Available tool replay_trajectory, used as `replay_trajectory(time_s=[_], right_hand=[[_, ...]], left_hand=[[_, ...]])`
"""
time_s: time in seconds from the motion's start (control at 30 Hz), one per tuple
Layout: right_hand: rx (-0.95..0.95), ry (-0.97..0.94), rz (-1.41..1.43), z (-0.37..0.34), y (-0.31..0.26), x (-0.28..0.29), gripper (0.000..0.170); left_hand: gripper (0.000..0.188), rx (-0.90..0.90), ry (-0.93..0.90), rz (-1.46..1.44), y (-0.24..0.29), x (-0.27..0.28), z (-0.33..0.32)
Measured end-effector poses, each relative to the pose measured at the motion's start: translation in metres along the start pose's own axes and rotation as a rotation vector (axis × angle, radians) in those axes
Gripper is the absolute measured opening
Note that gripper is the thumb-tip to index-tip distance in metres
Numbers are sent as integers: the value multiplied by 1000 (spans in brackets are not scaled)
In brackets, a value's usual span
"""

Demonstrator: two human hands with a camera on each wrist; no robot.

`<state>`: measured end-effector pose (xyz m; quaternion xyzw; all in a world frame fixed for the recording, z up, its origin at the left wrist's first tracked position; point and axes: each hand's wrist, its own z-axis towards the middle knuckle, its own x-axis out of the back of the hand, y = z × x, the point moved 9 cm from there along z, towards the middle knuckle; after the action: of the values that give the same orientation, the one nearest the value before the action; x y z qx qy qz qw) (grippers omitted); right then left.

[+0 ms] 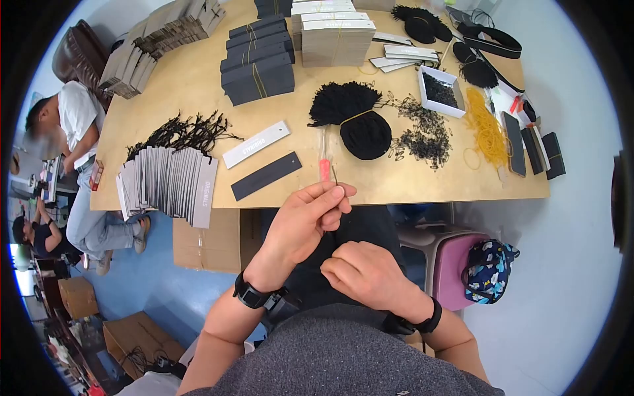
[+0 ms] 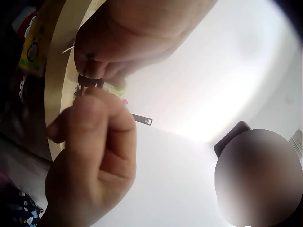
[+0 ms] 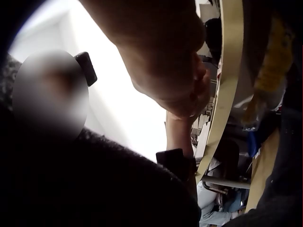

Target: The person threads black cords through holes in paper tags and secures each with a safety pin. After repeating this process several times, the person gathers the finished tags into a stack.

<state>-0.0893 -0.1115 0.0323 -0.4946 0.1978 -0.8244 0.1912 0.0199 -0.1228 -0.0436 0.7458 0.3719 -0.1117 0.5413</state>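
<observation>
On the near side of the rubber-banded bundle of black cords (image 1: 365, 135), my left hand (image 1: 304, 221) pinches a thin dark cord (image 1: 335, 174) between thumb and forefinger; my right hand (image 1: 370, 270), lower and farther from the bundle, is curled in, and I can't tell whether it grips the cord's tail. A pink-handled tool (image 1: 324, 170) lies in the way, between the bundle and my left fingertips. Right of the bundle spread loose dark safety pins (image 1: 429, 142), then yellow rubber bands (image 1: 485, 132) and a phone (image 1: 514, 145). To its left lie a white tag (image 1: 256, 144), a dark grey tag (image 1: 266, 176) and a fan of corded tags (image 1: 168, 181); behind it, to the left, stand banded dark stacks (image 1: 257, 79).
</observation>
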Motion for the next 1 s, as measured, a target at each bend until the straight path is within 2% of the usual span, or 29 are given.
replay_trajectory(time_s=[0.03,0.1,0.17,0.2,0.3,0.33,0.4,0.5,0.63,0.7,0.73,0.8,0.83,0.9,0.93,1.0], right_hand=[[-44,56,77,2,6,7,18],[-153,188,199,5,24,27,15],[-523,280,405,-6,58,39,17],[-659,293,601,-15,76,30,22],[-757,297,1022,-10,86,15,27],[-758,301,1020,-6,87,14,27],[-774,230,1260,0,84,-2,30],[-741,258,1409,-4,99,-18,37],[-650,273,1283,0,94,2,34],[-620,175,1080,11,77,23,29],[-624,174,1080,13,78,24,29],[-646,97,871,15,80,25,30],[-648,96,870,17,80,27,30],[-606,-7,737,25,76,25,25],[-605,-11,739,27,76,25,25],[-507,-27,571,33,70,29,16]], left_hand=[[28,-1,-4,4,-1,1,-2],[20,-10,-154,-205,2,-6,-7],[19,-31,-181,-271,7,-7,-13],[18,-52,-205,-341,11,-9,-16],[20,-68,-238,-335,16,-14,-22],[20,-65,-241,-333,15,-14,-23],[22,-91,-268,-331,17,-15,-26],[23,-106,-289,-299,16,-12,-28],[26,-113,-179,-175,13,2,-32],[27,-170,72,222,20,16,-35],[27,-167,73,220,17,17,-35],[23,-277,32,496,21,12,-36],[23,-276,32,494,21,11,-36],[20,-319,39,739,25,5,-40],[20,-319,44,738,26,6,-41],[22,-434,3,957,33,-3,-45]])
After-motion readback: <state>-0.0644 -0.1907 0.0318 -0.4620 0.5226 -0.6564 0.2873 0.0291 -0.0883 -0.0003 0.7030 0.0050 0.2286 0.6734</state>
